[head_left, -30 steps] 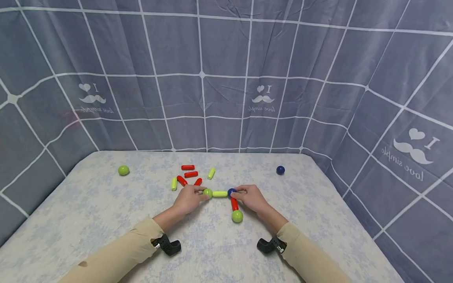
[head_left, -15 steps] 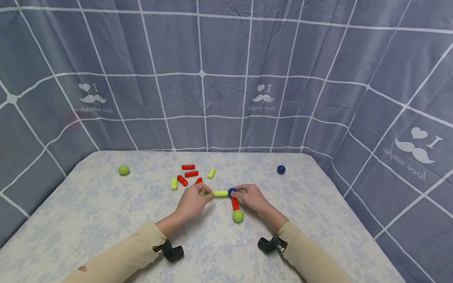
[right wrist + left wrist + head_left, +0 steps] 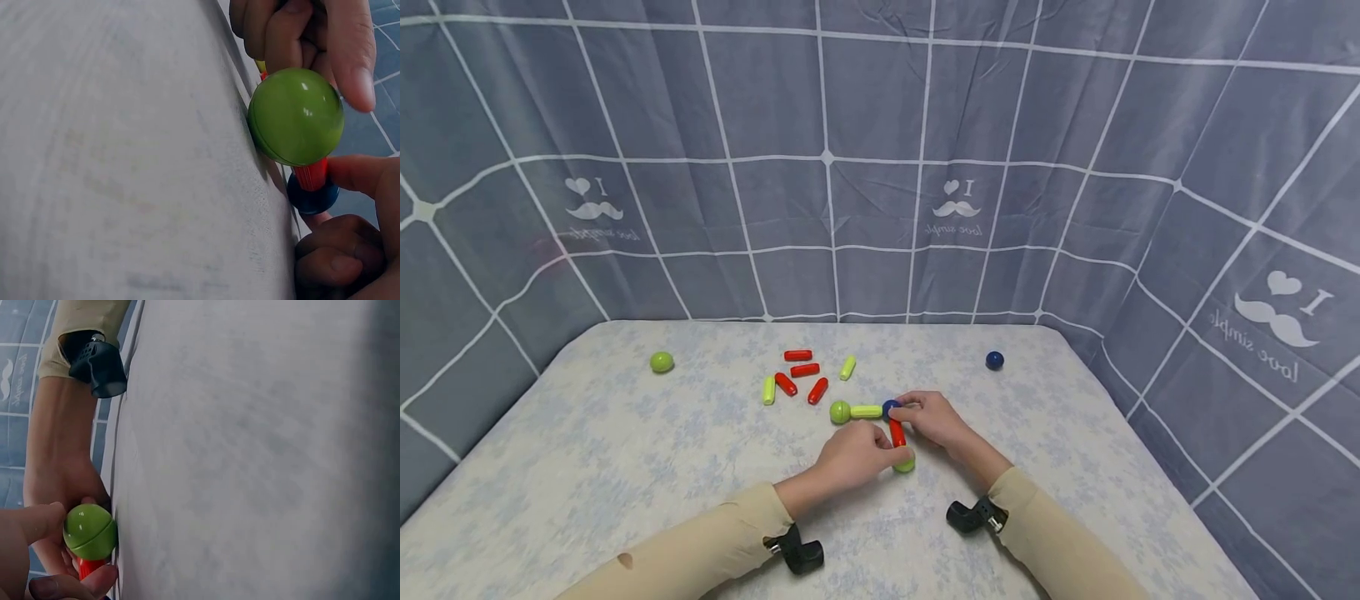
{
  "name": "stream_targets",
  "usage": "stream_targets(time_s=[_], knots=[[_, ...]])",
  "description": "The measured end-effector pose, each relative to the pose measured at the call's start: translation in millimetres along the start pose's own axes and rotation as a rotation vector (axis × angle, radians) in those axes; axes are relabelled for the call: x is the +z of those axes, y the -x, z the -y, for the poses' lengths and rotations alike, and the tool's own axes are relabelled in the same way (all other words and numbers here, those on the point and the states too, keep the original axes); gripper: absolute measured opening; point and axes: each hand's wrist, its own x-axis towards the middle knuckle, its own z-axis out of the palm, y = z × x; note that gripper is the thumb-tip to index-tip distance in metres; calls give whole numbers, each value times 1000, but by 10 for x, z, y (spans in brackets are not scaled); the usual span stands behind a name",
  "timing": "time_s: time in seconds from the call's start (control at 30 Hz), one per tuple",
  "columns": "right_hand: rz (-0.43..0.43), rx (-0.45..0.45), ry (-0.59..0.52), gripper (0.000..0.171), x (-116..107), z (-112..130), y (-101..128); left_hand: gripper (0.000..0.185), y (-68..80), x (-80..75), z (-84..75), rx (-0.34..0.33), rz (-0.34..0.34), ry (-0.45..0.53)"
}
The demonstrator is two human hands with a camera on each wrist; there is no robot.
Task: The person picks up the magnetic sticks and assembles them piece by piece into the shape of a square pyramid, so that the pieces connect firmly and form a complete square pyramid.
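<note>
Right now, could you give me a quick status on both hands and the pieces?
Left hand pinches green ball on red rod. Right hand holds blue ball. Nothing in between.

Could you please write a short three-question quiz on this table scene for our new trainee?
1. True or false: the left hand touches the near green ball.
2. Which ball does the right hand hold? A) blue corner ball B) lone green ball C) lone blue ball
3. What colour is the stick joining the blue corner ball to the near green ball?

Key: 1 true; 2 A; 3 red.
</note>
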Motion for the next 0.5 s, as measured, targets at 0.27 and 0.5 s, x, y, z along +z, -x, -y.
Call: stream_targets(time_s=[0.27,0.5], knots=[[-6,-31,-3,38,1,-5,-16,52,-23,55,-43,4,0,5],[-22,9,-24,33,-25,-12,-7,40,18,21,-25,-53,40,35]])
